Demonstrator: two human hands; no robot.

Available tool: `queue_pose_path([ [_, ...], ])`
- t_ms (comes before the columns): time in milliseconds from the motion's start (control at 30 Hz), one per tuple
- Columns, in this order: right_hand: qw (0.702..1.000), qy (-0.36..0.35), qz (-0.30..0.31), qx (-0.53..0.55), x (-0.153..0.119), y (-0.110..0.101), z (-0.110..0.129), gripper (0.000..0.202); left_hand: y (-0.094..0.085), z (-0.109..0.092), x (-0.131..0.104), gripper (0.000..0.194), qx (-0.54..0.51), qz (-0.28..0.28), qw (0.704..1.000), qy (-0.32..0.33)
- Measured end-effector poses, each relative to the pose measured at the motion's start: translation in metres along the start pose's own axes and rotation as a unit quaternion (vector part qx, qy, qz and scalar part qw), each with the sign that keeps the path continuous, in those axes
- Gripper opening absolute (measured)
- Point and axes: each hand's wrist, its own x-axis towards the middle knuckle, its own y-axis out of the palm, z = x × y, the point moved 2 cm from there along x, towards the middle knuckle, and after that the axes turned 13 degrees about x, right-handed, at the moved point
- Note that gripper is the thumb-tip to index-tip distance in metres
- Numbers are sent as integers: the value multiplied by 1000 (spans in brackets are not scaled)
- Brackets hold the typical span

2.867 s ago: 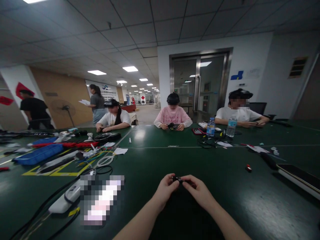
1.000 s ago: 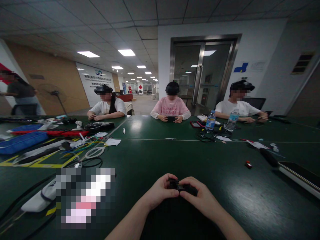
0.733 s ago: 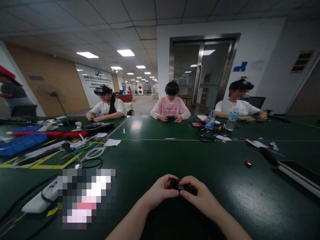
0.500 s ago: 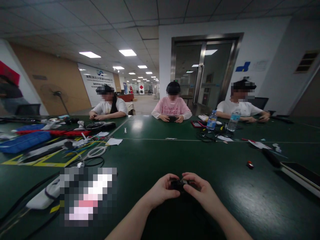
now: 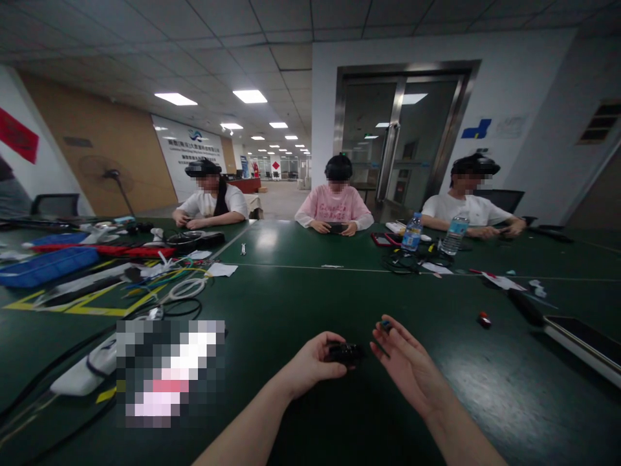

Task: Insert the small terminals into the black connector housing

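Note:
My left hand (image 5: 324, 362) is closed around a small, shiny black object (image 5: 347, 353), thumb below and fingers behind it. Its exact kind cannot be made out. Just to the right, and apart from it, my right hand (image 5: 405, 362) is raised above the table. Its fingertips pinch a small dark piece with a bluish tint (image 5: 385, 324), too small to name. The lower fingers of that hand are loosely extended. Farther right on the green table (image 5: 291, 301) lies a small red and silver item (image 5: 484, 319).
Cables, a white power strip (image 5: 85, 369), and blue trays (image 5: 48, 266) crowd the left. A pixelated bright item lies front left. Two water bottles (image 5: 455, 234) stand back right, and a dark-topped flat device (image 5: 585, 343) lies at right. Three people sit across the table.
My right hand has moved right and away from the black object, with a small piece at its fingertips. My left hand keeps the black object in nearly the same place.

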Motion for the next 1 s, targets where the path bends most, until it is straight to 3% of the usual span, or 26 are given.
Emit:
queue_pose_path([
  [133,1000,11,2,14,1,-2,1,36,0,-2,0,49,3,-6,1000,5],
  [300,999,32,-5,37,1,-2,2,39,-7,-6,-2,47,77,-32,996,-5],
  [433,1000,10,-6,19,3,-6,3,32,-10,-7,-3,45,101,-51,993,-11],
  [833,999,26,-17,44,2,-6,2,28,-8,-2,-1,50,83,8,996,26],
  [1000,1000,-5,-9,-26,0,-3,-1,34,-7,-1,0,51,82,13,996,27],
])
